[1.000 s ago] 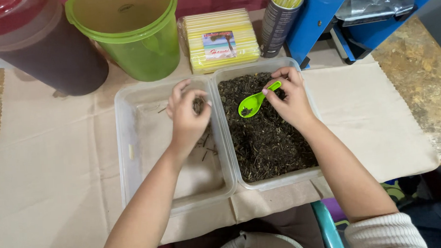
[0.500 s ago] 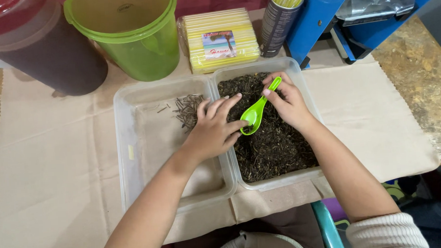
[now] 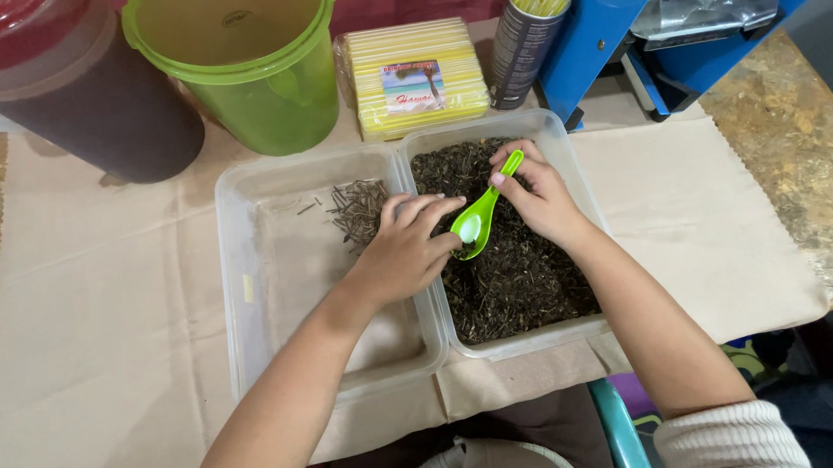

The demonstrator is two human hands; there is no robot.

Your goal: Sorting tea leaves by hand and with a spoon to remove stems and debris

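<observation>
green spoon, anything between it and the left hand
Nothing visible. The left hand has its fingertips right at the bowl of the green spoon, held by the right hand over the tray of dark leaves.

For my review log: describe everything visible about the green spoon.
The green spoon is small, bright lime and looks like glossy plastic. Its bowl appears empty and points toward the person, handle angled up and away. The right hand pinches the handle; left hand fingertips meet the bowl, above the tray of dark dried leaves.
</observation>
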